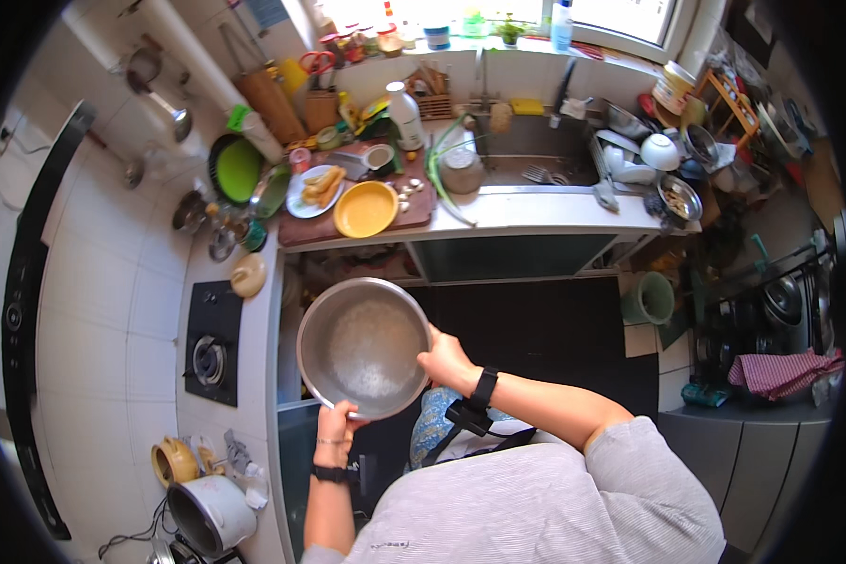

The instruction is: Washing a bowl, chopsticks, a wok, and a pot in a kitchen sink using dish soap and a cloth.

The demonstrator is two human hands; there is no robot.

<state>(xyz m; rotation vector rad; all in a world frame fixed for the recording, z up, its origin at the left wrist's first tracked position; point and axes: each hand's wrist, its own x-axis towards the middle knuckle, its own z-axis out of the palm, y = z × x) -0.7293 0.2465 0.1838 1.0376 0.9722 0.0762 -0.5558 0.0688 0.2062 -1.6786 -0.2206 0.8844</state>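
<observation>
A large round metal pot [366, 345] is held between my two hands in front of me, above the floor, its wide mouth facing up. My left hand [336, 431] grips the rim at the near left, thumb on top. On the right side of the rim, my right hand [453, 359] has its thumb over the edge and its fingers beneath. A pale patch covers the pot's bottom; whether it is food, liquid or bare metal cannot be told. Left of the pot is a black gas hob [213, 345] with one visible burner.
A brown cutting board [307, 231] bears a yellow bowl [366, 209], a plate of fried dough sticks [322, 187] and garlic. Scallions [440, 166] lie near the sink [529, 169]. Bowls [659, 153] crowd the right. An inner pot [215, 511] lies tilted at lower left.
</observation>
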